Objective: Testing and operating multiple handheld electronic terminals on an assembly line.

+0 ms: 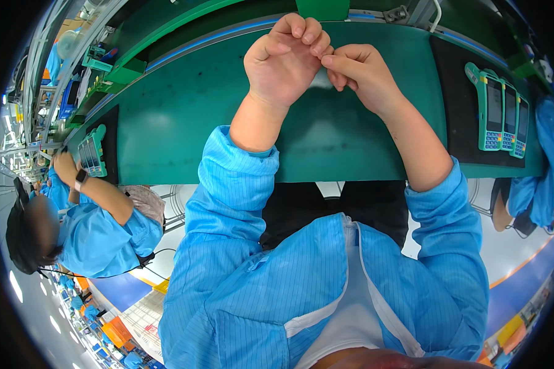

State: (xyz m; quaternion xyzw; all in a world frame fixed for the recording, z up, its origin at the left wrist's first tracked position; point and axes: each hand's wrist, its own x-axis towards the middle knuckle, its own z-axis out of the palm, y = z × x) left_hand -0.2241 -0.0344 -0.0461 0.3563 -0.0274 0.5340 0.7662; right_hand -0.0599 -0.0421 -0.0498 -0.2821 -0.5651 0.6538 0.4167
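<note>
Both my hands meet above the far part of the green work table [184,104]. My left hand [284,67] shows its palm, the fingers loosely bent and nothing lying in it. Against its outermost fingers, my right hand [364,72] presses thumb and forefinger together in a pinch. Whether that pinch holds a fingertip or some tiny thing between the hands cannot be made out.
Several green handheld card terminals [493,114] with keypads lie on a black mat [452,92] at the right. More terminals [91,152] rest at the left, near a co-worker in blue [104,237]. A green rail [184,27] runs along the far edge.
</note>
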